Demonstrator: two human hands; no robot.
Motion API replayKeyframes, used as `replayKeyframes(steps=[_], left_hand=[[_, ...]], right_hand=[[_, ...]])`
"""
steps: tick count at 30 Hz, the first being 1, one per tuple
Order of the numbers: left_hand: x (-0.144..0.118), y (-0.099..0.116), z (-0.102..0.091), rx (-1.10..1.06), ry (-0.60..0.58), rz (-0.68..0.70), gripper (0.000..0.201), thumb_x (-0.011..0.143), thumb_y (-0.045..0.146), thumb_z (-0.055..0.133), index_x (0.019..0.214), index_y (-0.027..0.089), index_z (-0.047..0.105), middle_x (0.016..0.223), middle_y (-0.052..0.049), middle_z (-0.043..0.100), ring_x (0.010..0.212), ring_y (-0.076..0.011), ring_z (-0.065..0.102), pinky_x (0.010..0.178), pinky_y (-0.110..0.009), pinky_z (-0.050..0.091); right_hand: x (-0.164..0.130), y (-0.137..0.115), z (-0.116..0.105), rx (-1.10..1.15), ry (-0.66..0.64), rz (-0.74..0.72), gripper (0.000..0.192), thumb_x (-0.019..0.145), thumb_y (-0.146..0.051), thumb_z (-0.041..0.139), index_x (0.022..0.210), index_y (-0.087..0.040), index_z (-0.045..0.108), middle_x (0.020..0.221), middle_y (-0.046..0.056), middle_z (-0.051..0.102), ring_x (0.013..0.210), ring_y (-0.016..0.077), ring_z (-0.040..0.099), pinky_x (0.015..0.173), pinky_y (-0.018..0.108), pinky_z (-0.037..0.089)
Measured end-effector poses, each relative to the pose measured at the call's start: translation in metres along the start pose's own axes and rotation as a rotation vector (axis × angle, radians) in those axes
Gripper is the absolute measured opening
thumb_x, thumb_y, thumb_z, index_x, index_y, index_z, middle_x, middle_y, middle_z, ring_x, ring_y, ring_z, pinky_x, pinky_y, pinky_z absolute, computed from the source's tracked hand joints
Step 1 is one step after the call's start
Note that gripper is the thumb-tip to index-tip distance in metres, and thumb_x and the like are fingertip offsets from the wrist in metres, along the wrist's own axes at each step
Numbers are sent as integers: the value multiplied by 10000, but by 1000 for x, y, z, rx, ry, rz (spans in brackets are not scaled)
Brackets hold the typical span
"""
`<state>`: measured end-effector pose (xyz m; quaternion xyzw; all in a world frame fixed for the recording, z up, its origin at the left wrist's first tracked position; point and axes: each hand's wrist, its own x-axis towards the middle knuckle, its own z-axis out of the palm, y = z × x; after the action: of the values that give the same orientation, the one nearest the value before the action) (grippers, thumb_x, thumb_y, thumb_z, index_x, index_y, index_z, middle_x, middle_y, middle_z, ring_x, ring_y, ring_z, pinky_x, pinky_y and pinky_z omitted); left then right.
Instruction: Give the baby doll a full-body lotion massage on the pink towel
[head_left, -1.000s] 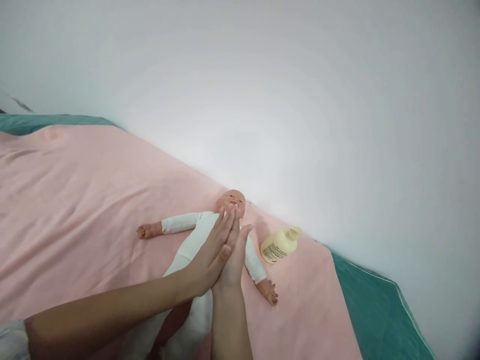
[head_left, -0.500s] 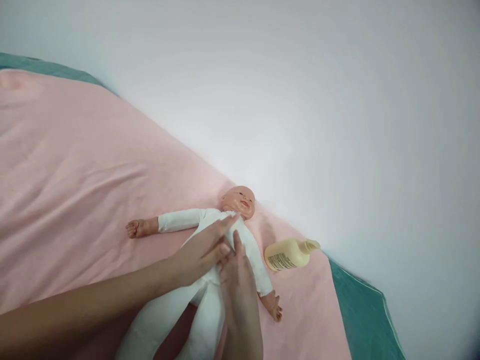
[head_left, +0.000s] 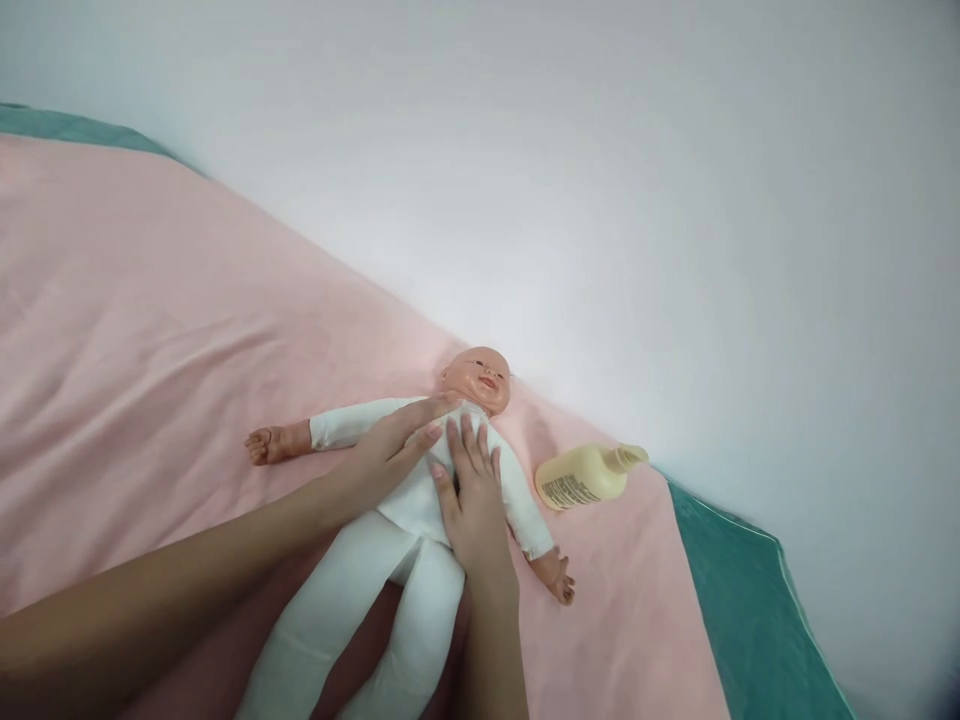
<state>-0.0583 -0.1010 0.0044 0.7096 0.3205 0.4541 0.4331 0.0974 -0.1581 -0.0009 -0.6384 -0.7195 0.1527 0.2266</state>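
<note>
A baby doll (head_left: pixel 416 500) with a white cloth body lies on its back, arms spread and head towards the wall. Flat on the upper chest, on the left side, rests my left hand (head_left: pixel 397 440), its fingers stretched towards the doll's neck. My right hand (head_left: pixel 474 490) lies on the other side of the chest with fingers extended and slightly apart. Neither hand grips anything. To the right of the doll's arm stands a yellow pump bottle (head_left: pixel 581 477) with printed text on its side.
A pink sheet (head_left: pixel 150 300) with some creases lies under the doll and the bottle. Green fabric (head_left: pixel 739 590) shows past its edge at right and at far left. A pale wall (head_left: pixel 562 200) rises behind the doll's head.
My hands were close together over the doll's torso, the right one blurred and turned on edge. They have parted and now lie flat on the chest. The view has shifted slightly.
</note>
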Motion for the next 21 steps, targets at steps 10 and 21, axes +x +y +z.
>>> replayKeyframes(steps=[10, 21], left_hand=[[-8, 10, 4, 148, -606, 353, 337, 970, 343, 415, 1089, 257, 719, 1097, -1, 722, 1077, -197, 651, 1078, -318, 387], [-2, -24, 14, 492, -479, 314, 462, 969, 443, 413, 1397, 279, 470, 1479, -22, 423, 1426, -195, 275, 1193, -420, 82]], right_hand=[[-7, 38, -22, -38, 7, 236, 561, 1002, -401, 196, 1509, -161, 218, 1561, 59, 206, 1468, 244, 61, 1168, 561, 39], [-4, 42, -23, -46, 2, 273, 551, 985, -331, 222, 1494, -124, 265, 1547, 87, 239, 1460, 260, 119, 1163, 569, 75]])
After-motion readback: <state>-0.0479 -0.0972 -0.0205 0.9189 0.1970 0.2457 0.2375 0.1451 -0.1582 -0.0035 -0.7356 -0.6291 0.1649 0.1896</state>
